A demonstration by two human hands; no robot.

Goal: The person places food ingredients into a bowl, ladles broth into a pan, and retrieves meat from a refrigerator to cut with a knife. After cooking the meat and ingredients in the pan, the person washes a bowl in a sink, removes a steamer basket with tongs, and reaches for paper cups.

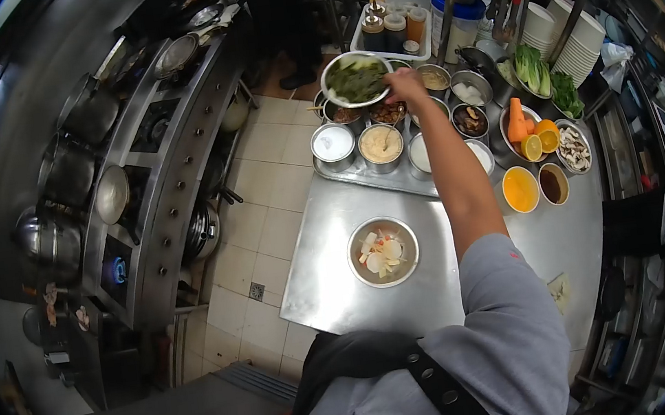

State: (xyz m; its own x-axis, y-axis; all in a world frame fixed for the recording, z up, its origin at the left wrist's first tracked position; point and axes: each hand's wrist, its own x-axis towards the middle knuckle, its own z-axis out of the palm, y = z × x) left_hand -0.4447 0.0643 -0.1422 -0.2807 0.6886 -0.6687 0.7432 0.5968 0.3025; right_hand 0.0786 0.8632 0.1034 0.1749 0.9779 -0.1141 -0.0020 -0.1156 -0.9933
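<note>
My right hand grips the right rim of a metal bowl of dark green leaves, held above the far containers. Beneath and near it are a tub of white powder, a tub of beige paste with a spoon and a container of brown pieces. Closer to my body, a metal bowl of pale cut pieces rests on the steel table. My left hand does not show.
Stoves with pans and a lit blue burner line the left. At right are a bowl with carrots and citrus, sliced mushrooms and an orange-yellow liquid. Stacked white bowls stand behind. Other people stand at the far side and right.
</note>
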